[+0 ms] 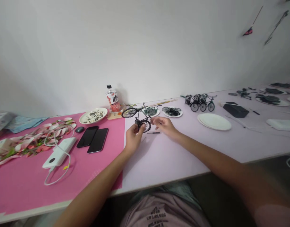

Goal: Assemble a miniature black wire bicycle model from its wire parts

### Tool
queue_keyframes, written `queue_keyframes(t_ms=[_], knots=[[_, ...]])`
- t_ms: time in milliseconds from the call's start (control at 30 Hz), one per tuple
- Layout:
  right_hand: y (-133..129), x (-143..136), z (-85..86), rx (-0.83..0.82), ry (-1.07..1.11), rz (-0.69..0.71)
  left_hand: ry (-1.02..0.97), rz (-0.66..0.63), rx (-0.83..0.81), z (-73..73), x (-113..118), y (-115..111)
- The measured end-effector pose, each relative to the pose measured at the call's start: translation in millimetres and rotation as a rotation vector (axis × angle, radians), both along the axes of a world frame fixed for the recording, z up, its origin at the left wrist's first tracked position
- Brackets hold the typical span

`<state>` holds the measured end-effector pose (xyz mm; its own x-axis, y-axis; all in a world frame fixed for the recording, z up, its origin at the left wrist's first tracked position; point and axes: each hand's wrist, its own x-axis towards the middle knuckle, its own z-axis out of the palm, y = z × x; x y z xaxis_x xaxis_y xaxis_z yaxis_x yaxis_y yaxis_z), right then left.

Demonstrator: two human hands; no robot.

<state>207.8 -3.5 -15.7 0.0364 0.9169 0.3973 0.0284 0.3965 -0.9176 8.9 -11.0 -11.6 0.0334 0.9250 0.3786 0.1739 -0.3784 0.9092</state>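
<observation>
A black miniature bicycle (143,114) is held tilted above the table, one wheel raised toward the left. My left hand (134,136) pinches it near its lower wheel, thumb across the spokes. Close against the bicycle's right end, my right hand (165,126) has its fingers curled together; whatever is between the fingertips is too small to make out. Beneath the hands lies a thin dark-handled tool (154,132). Behind the bicycle, one plate holds dark green parts (150,111) and another holds black parts and wheels (172,111).
Several miniature bicycles (199,102) stand by the wall. To the right are white plates (214,121) and a black block (235,109). Phones (97,141), a white power bank (59,153) with cable, a bottle (113,100) and a food plate (104,111) occupy the pink side.
</observation>
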Motion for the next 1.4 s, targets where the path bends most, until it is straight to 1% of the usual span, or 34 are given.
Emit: queue_keyframes(t_ms=[33, 133, 233, 300, 367, 467, 533, 600, 633, 667, 700, 833, 933, 1067, 1167, 1233, 1400], knots=[[2, 4, 2.1, 0.027, 0.020, -0.048, -0.010, 0.021, 0.004, -0.1, 0, 0], [13, 23, 10.3, 0.105, 0.104, -0.250, -0.056, 0.064, 0.023, -0.3, -1, 2], [22, 43, 17.6, 0.190, 0.173, -0.482, -0.110, 0.074, 0.030, -0.1, -2, 3], [25, 49, 18.5, 0.196, 0.172, -0.533, -0.127, 0.073, 0.032, 0.0, -2, 3], [24, 48, 15.0, 0.166, 0.092, -0.481, -0.127, 0.074, 0.035, -0.1, -2, 4], [17, 33, 3.4, 0.117, -0.070, -0.315, -0.127, 0.084, 0.032, -0.2, -1, 4], [11, 19, -5.5, 0.120, -0.189, -0.192, -0.134, 0.094, 0.030, 0.2, -1, 4], [4, 5, -13.1, 0.210, -0.518, 0.015, -0.141, 0.101, 0.033, 0.6, 0, 4], [2, -1, -16.1, 0.242, -0.627, 0.094, -0.142, 0.102, 0.033, 0.7, 0, 4], [-1, -6, -18.5, 0.267, -0.706, 0.147, -0.142, 0.104, 0.032, 0.6, 0, 5], [-3, -11, -20.3, 0.292, -0.767, 0.171, -0.141, 0.107, 0.029, 0.4, 1, 5], [-4, -19, -23.1, 0.325, -0.883, 0.125, -0.125, 0.117, 0.022, -1.9, 1, 7], [-4, -20, -21.7, 0.309, -0.890, 0.102, -0.108, 0.123, 0.025, -4.1, 1, 8], [-6, -15, -15.7, 0.247, -0.723, 0.111, -0.102, 0.121, 0.016, -5.4, -2, 10], [-10, -10, -9.6, 0.181, -0.634, 0.079, -0.106, 0.114, 0.001, -4.8, -3, 10], [-12, -8, -5.7, 0.201, -0.636, 0.050, -0.106, 0.113, -0.005, -4.0, -2, 10], [-18, -4, 3.1, 0.327, -0.659, 0.016, -0.102, 0.112, 0.009, -3.7, -1, 9]])
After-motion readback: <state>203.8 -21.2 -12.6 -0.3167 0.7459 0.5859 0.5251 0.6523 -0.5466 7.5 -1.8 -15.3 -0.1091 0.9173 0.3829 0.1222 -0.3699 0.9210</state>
